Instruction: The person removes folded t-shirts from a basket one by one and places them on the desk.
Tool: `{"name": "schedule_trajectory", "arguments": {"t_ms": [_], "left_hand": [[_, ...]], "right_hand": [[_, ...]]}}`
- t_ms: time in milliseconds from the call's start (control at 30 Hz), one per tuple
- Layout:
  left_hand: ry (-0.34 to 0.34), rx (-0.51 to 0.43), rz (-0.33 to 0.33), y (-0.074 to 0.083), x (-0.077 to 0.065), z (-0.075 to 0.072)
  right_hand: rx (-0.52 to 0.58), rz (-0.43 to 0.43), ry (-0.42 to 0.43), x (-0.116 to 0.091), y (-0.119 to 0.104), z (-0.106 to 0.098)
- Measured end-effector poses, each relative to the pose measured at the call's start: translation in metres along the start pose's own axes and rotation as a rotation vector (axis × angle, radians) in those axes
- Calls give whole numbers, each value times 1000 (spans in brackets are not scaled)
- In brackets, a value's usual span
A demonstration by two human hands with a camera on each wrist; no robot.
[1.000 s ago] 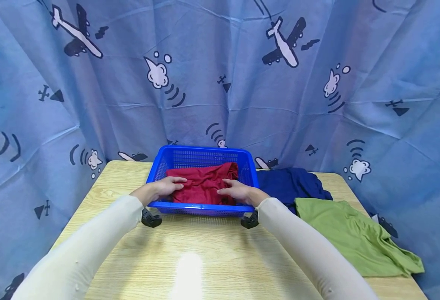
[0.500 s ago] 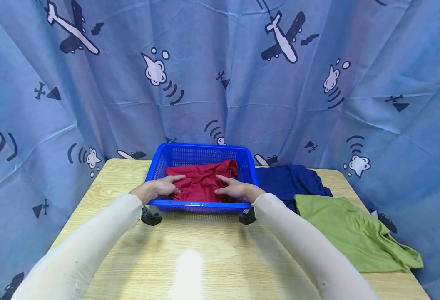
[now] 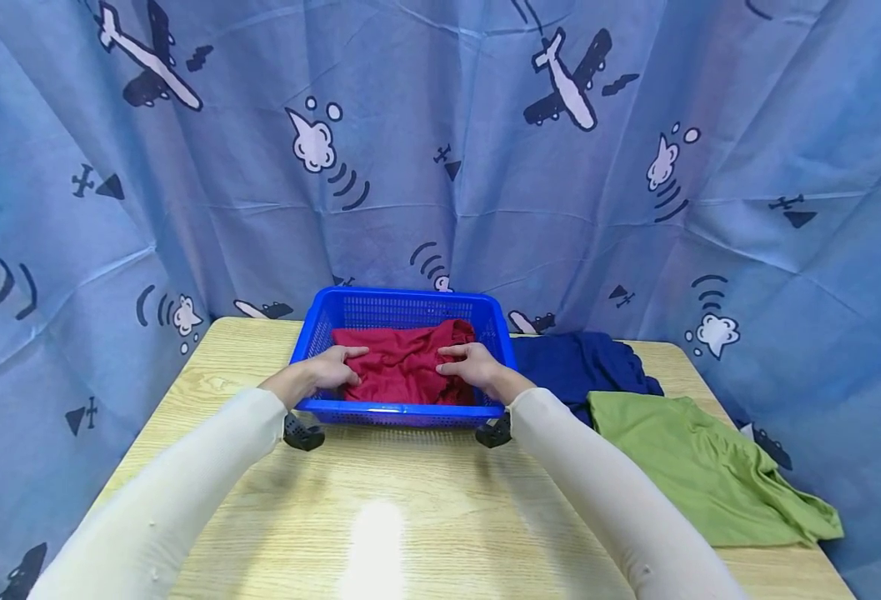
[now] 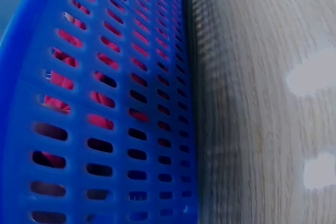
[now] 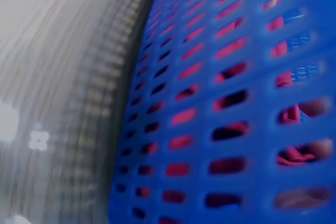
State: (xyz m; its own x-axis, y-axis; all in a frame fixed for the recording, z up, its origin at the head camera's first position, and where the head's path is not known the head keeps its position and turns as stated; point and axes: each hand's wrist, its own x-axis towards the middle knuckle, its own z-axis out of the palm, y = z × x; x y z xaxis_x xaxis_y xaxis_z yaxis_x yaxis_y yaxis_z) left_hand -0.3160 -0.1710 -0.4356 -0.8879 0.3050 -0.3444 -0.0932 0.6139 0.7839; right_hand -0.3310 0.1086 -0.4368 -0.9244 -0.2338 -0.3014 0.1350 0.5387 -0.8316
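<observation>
A red piece of clothing (image 3: 402, 362) lies folded and wrinkled inside a blue plastic basket (image 3: 402, 410). Over the near left rim reaches my left hand (image 3: 329, 367), its fingers resting on the left part of the red cloth, thumb and forefinger spread apart. My right hand (image 3: 479, 369) comes in over the near right corner, fingertips at the cloth's right side. Both wrist views are mostly filled by the basket's slotted wall (image 4: 118, 77), with red cloth showing through the slots; in the right wrist view the wall (image 5: 205, 119) hides most of the hand.
Right of the basket lies a dark blue folded garment (image 3: 586, 364). A green garment (image 3: 698, 467) is spread at the table's right edge, partly over the blue one. The wooden table (image 3: 312, 517) backs onto a blue printed curtain (image 3: 387, 133).
My right hand shifts slightly left over the cloth, then back right and a little away from me. The left hand stays nearly in place. The cloth's right end is bunched a little differently.
</observation>
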Motion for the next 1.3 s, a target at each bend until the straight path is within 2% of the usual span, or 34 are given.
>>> {"name": "schedule_trajectory", "arguments": {"t_ms": [100,200,300,467,533,667,767,867,1300], "left_hand": [[21,-21,36,3,3,-2],[32,-26,61,6,3,-4],[27,-10,74,10,1,-6],[2,8,74,10,4,-5],[-1,7,74,9,5,-3],[14,-11,91,9,6,-2],[35,-40,112,13,3,-3],[47,-68,126,18,-2,-8],[59,-112,168,23,-21,-28]], "right_hand": [[44,-2,57,1,-3,-1],[39,-3,57,1,-7,-1],[-25,-8,-13,0,-9,0],[-140,27,-193,-3,-9,1],[-178,35,-210,-4,-9,2],[-220,12,-138,-4,-6,4],[-182,-14,-59,-4,-5,4],[-127,-51,-14,-5,-8,1],[20,-130,-25,-20,-25,-24]]}}
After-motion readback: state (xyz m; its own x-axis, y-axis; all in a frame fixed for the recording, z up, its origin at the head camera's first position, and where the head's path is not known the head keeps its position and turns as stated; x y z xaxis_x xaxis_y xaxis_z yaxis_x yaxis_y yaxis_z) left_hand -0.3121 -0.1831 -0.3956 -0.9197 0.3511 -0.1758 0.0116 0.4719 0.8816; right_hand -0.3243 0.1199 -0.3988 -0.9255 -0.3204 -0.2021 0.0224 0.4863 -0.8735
